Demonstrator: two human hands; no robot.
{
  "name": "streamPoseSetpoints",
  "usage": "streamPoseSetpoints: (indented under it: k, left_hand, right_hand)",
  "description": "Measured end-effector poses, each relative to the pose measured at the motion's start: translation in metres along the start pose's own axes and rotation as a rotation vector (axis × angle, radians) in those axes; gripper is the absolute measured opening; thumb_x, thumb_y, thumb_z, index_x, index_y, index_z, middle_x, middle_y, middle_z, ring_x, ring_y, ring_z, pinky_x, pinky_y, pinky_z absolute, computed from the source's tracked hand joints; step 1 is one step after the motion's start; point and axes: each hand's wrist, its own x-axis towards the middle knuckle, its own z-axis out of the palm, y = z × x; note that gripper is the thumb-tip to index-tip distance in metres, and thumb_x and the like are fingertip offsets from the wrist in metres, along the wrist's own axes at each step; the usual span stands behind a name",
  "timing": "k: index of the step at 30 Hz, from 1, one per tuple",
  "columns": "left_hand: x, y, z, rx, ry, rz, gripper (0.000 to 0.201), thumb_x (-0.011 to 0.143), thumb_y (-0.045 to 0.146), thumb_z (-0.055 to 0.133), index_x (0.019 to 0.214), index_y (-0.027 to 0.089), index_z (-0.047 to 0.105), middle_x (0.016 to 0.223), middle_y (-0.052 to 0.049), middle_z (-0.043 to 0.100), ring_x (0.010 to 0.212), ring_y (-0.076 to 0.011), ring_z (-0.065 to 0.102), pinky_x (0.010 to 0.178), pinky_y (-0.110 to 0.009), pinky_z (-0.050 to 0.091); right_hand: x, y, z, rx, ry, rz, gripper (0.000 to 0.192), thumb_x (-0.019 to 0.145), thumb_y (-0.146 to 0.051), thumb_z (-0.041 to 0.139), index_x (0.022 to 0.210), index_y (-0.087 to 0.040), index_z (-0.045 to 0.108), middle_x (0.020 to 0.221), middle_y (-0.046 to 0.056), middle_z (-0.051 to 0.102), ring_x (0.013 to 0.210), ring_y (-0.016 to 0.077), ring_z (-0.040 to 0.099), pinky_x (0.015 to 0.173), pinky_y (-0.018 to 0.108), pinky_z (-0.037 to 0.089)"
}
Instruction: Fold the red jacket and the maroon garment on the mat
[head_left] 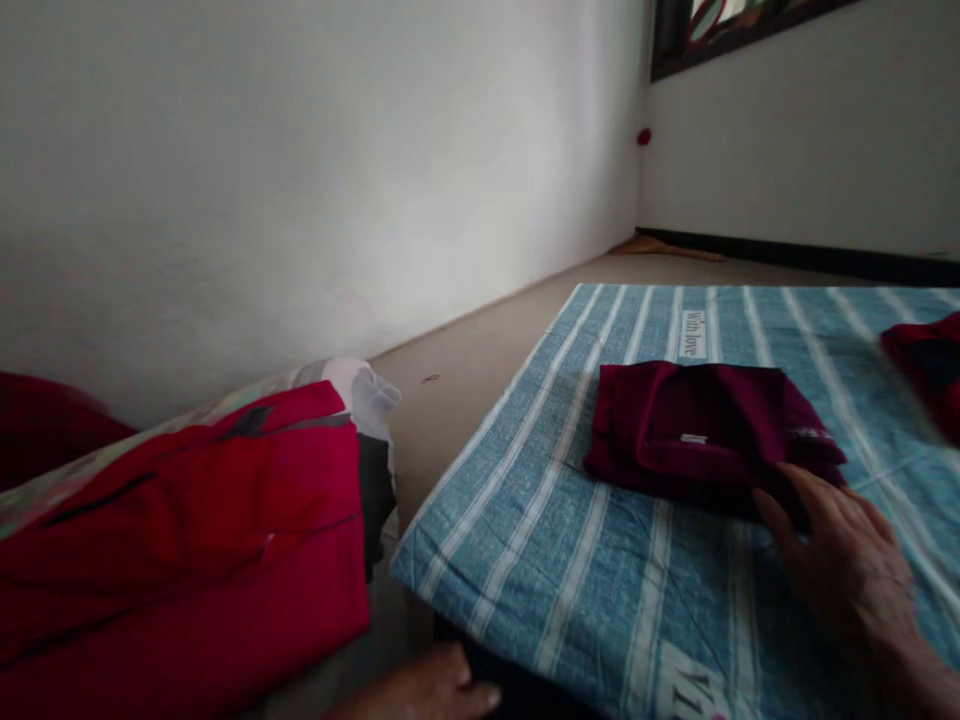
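Note:
A folded maroon garment (697,430) with a small white label lies on a table (517,500) covered by a blue cloth with white stripes. My right hand (847,560) is at the garment's near right corner, thumb and fingers apart and touching its edge. Low in the picture, my left hand (427,690) is partly cut off beside the table's near left edge. Its visible fingers look apart, with nothing seen in them. To the left lies a folded red garment (300,560) with grey trim.
Under the red garment are a dark cloth (375,500) and a white cloth (367,390). Another red and dark garment (930,370) lies at the table's right side. A white wall (337,180) runs along the left, with a window (720,30) at the upper right.

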Motion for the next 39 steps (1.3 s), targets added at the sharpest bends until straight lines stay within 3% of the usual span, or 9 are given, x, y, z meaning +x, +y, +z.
streamPoseSetpoints:
  k: [4, 7, 12, 18, 21, 24, 30, 35, 39]
  left_hand:
    - [0.001, -0.016, 0.003, 0.046, 0.126, -0.050, 0.044, 0.077, 0.054, 0.049, 0.052, 0.018, 0.050, 0.046, 0.003, 0.050, 0.044, -0.0104, 0.047, 0.042, -0.020, 0.032]
    - [-0.003, -0.024, 0.002, -0.038, 0.147, -0.057, 0.046, 0.074, 0.059, 0.049, 0.054, 0.018, 0.052, 0.048, 0.002, 0.052, 0.045, -0.0115, 0.049, 0.043, -0.021, 0.032]
    - [-0.008, -0.043, 0.000, -0.242, 0.204, -0.213, 0.047, 0.067, 0.063, 0.057, 0.063, 0.016, 0.055, 0.056, -0.002, 0.059, 0.053, -0.0172, 0.059, 0.044, -0.023, 0.038]
    - [-0.018, -0.055, -0.007, -0.472, 0.316, -0.189, 0.050, 0.064, 0.047, 0.065, 0.101, 0.015, 0.055, 0.098, -0.011, 0.065, 0.085, -0.0263, 0.066, 0.055, -0.028, 0.052]
    - [-0.020, -0.045, -0.009, -0.507, 0.388, -0.123, 0.065, 0.068, 0.051, 0.063, 0.121, 0.017, 0.048, 0.126, -0.016, 0.053, 0.110, -0.0307, 0.055, 0.061, -0.030, 0.054]
    - [-0.015, -0.037, -0.007, -0.566, 0.438, -0.084, 0.065, 0.073, 0.057, 0.056, 0.127, 0.021, 0.045, 0.139, -0.014, 0.041, 0.123, -0.0316, 0.044, 0.066, -0.031, 0.055]
    - [-0.004, -0.055, -0.006, -0.724, 0.386, -0.034, 0.060, 0.067, 0.040, 0.063, 0.120, 0.019, 0.048, 0.133, -0.013, 0.047, 0.120, -0.0294, 0.048, 0.070, -0.031, 0.054]
    - [0.002, -0.067, 0.004, -0.665, 0.309, -0.059, 0.068, 0.049, 0.019, 0.067, 0.115, 0.018, 0.051, 0.114, -0.011, 0.060, 0.093, -0.0276, 0.062, 0.062, -0.030, 0.051]
    - [0.005, -0.067, 0.005, -0.836, 0.240, -0.122, 0.061, 0.053, 0.034, 0.069, 0.110, 0.018, 0.052, 0.107, -0.010, 0.062, 0.093, -0.0302, 0.061, 0.056, -0.031, 0.050]
  right_hand:
    - [0.001, -0.001, -0.005, -0.028, -0.011, 0.016, 0.061, 0.089, -0.057, 0.020, 0.115, -0.015, 0.057, 0.104, 0.015, 0.065, 0.100, 0.0294, 0.059, 0.092, 0.042, 0.041]
    - [0.000, 0.000, -0.008, -0.036, -0.024, 0.011, 0.065, 0.088, -0.057, 0.020, 0.115, -0.011, 0.057, 0.104, 0.018, 0.065, 0.100, 0.0310, 0.058, 0.092, 0.042, 0.041]
    - [-0.001, 0.001, -0.011, -0.051, -0.072, 0.032, 0.062, 0.088, -0.055, 0.022, 0.116, -0.012, 0.057, 0.104, 0.017, 0.065, 0.100, 0.0306, 0.059, 0.090, 0.043, 0.041]
    - [-0.001, 0.003, -0.010, -0.060, -0.074, 0.041, 0.064, 0.087, -0.056, 0.021, 0.119, -0.014, 0.056, 0.106, 0.017, 0.065, 0.101, 0.0320, 0.058, 0.090, 0.044, 0.040]
    - [-0.001, 0.006, -0.009, -0.066, -0.081, 0.020, 0.066, 0.086, -0.057, 0.020, 0.117, -0.012, 0.057, 0.104, 0.019, 0.065, 0.099, 0.0329, 0.058, 0.088, 0.044, 0.041]
    - [-0.002, 0.008, -0.006, -0.075, -0.051, 0.003, 0.066, 0.086, -0.057, 0.021, 0.117, -0.011, 0.057, 0.103, 0.018, 0.066, 0.097, 0.0325, 0.059, 0.089, 0.042, 0.040]
    - [-0.004, 0.008, -0.005, -0.076, -0.062, 0.012, 0.058, 0.087, -0.054, 0.025, 0.120, -0.016, 0.054, 0.106, 0.015, 0.065, 0.100, 0.0302, 0.059, 0.093, 0.040, 0.038]
    - [-0.002, 0.004, -0.008, -0.074, -0.070, 0.023, 0.062, 0.087, -0.054, 0.022, 0.120, -0.012, 0.054, 0.107, 0.017, 0.064, 0.101, 0.0315, 0.058, 0.094, 0.041, 0.038]
    - [0.000, 0.003, -0.010, -0.053, -0.082, 0.023, 0.068, 0.084, -0.060, 0.018, 0.114, -0.013, 0.058, 0.100, 0.015, 0.067, 0.096, 0.0329, 0.061, 0.090, 0.044, 0.042]
